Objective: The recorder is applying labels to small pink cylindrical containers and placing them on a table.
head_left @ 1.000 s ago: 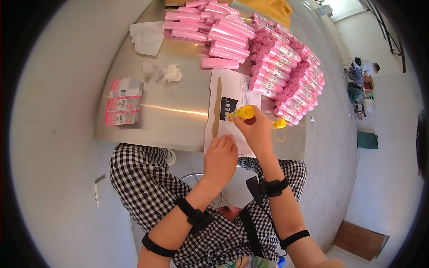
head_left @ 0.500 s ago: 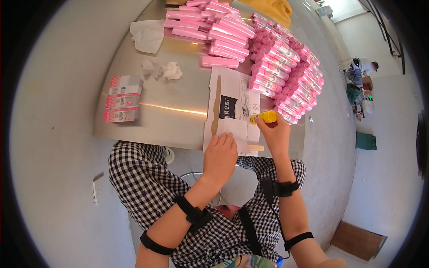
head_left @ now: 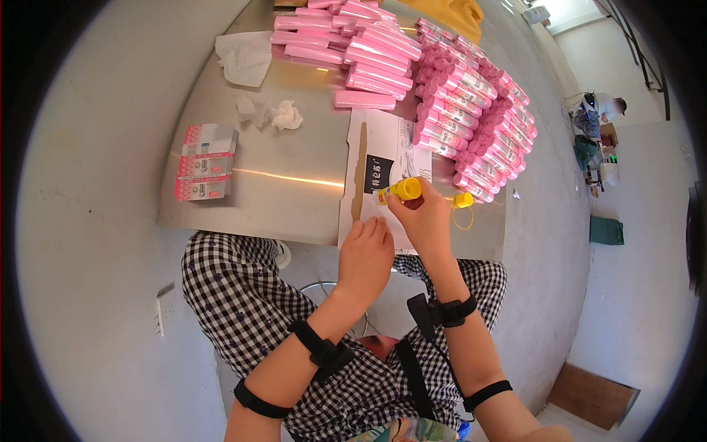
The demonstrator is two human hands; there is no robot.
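In my right hand (head_left: 429, 218) is a yellow glue stick (head_left: 390, 193), tilted and pinched between thumb and fingers above a white cardboard sheet (head_left: 353, 173). A brown torn strip and a dark printed patch mark that sheet. My left hand (head_left: 370, 249) rests on its near end with fingers stretched out, holding nothing. To the right of my right hand, a small yellow cap (head_left: 462, 200) lies on the metal table beside a thin yellow loop (head_left: 462, 218). The glue stick's lower end and part of the sheet are hidden by my hands.
Pink wrapped bars (head_left: 368, 62) lie heaped at the back, beside stacked pink-capped tubes (head_left: 449, 114). Small boxes (head_left: 206, 163), crumpled tissue (head_left: 286, 115) and a white sheet (head_left: 244, 59) sit at the left. Yellow cloth (head_left: 449, 15) lies behind. Another person (head_left: 604, 107) is far right.
My right hand has moved left with the glue stick, over the cardboard sheet. The yellow cap and loop now show on the table to its right. My left hand has stayed nearly still.
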